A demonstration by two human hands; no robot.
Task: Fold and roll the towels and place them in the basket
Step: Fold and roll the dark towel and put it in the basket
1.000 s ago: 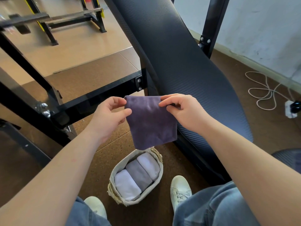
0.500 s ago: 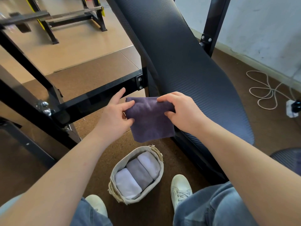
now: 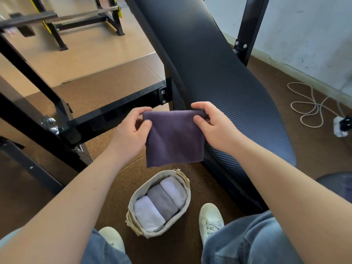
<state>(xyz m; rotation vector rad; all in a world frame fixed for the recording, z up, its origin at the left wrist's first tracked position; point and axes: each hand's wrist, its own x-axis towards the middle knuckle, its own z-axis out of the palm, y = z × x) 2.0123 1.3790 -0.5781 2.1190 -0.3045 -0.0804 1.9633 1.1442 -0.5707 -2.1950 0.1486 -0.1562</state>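
Both hands, left (image 3: 131, 133) and right (image 3: 213, 126), pinch one purple towel (image 3: 174, 139) above three rolled towels (image 3: 161, 201) in one basket (image 3: 185, 203).

Brown cork floor (image 3: 118, 88), white wall (image 3: 304, 25)

Single head cam, looks fwd and down, close over hands, floor beyond

The brown floor (image 3: 118, 180) carries the basket (image 3: 187, 201) and a white cable (image 3: 312, 107).
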